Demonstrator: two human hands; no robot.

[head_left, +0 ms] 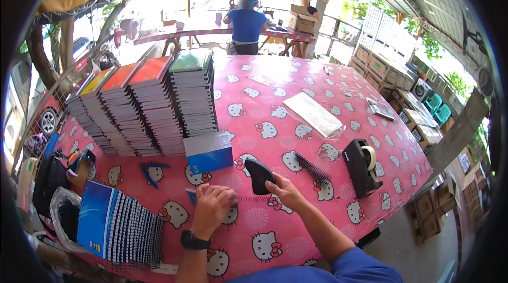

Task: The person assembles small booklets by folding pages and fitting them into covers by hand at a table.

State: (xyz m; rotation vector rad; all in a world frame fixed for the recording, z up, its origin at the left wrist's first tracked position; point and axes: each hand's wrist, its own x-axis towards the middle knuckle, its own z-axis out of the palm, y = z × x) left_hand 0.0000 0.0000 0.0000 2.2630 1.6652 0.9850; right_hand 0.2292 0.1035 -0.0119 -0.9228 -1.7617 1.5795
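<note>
On the pink-patterned desk (296, 97), the left hand (210, 206) and right hand (286, 192) meet over a thin wire spiral (248, 198), just in front of a black handheld tool (259, 173). Right of that tool lie a black binding comb (312, 168) and a black tape dispenser (361, 166). Behind it stand notebook stacks (153, 108), with a blue-edged stack (208, 151) nearest.

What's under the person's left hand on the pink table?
A thin wire spiral sticks out from under the left hand toward the right hand, plus a blue corner. The rest beneath the hand is covered.
</note>
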